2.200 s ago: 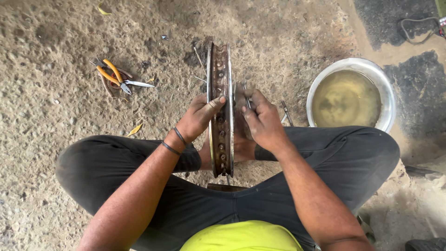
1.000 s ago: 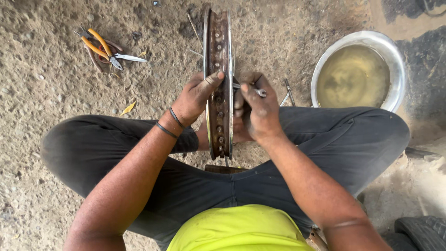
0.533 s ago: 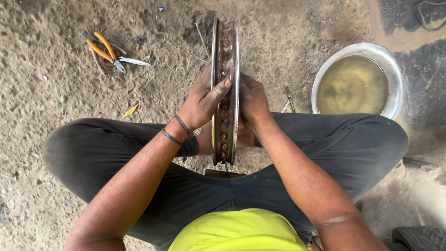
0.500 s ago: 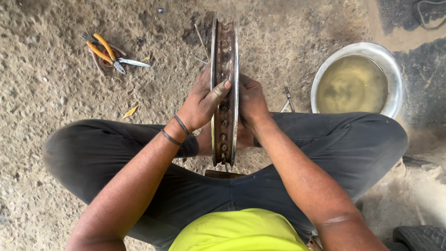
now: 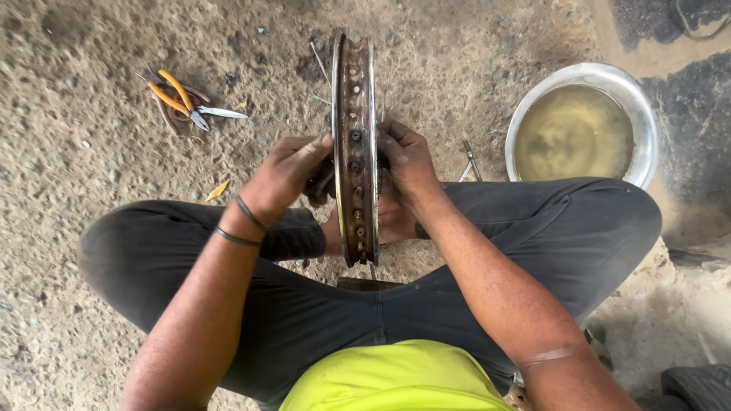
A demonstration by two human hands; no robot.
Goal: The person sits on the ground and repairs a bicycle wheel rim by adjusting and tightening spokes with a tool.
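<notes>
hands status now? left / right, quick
Left hand: closed on the left side of the upright wheel rim, thumb on its edge.
Right hand: closed against the rim's right side, fingers curled on it; anything inside the grip cannot be told.

Orange-handled pliers lie on the gritty ground off to my left, a steel basin of murky water to my right.

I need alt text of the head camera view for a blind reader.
A seated person holds a rusty wheel rim upright between the knees, left hand and right hand gripping its sides. On the gravel lie orange-handled pliers and a metal bowl of murky liquid.
</notes>
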